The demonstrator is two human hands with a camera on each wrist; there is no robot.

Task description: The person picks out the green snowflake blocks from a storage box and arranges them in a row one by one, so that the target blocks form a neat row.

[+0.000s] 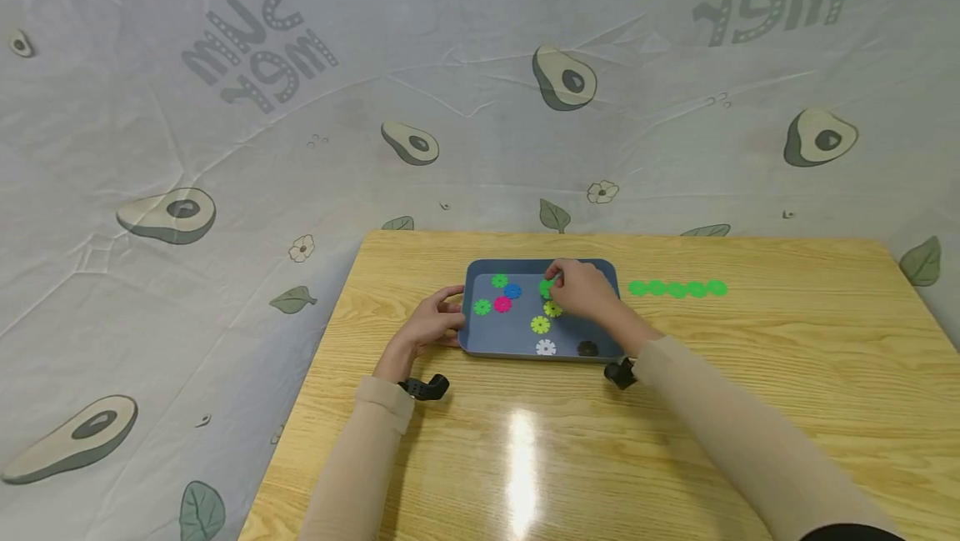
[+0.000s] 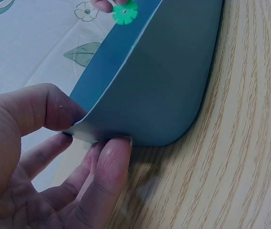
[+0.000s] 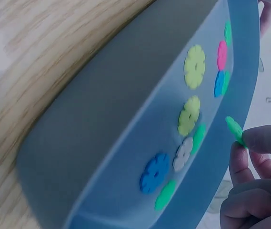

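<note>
A blue-grey tray (image 1: 491, 338) lies on the wooden table with several flower-shaped snowflake discs in it. My left hand (image 1: 433, 323) grips the tray's left side, thumb over the rim and fingers against the outer wall, as the left wrist view shows. Over the tray's right part, my right hand (image 1: 588, 289) pinches a green snowflake disc (image 3: 235, 130) between thumb and fingers. In the tray I see a pink disc (image 1: 502, 304), a yellow disc (image 1: 540, 325), a white disc (image 1: 546, 347), a black disc (image 1: 588, 348) and a blue disc (image 3: 155, 173).
Right of the tray, several green discs (image 1: 677, 290) lie in a row on the table (image 1: 787, 374), touching or joined; I cannot tell which. A patterned cloth (image 1: 480, 149) hangs behind the table and along its left side.
</note>
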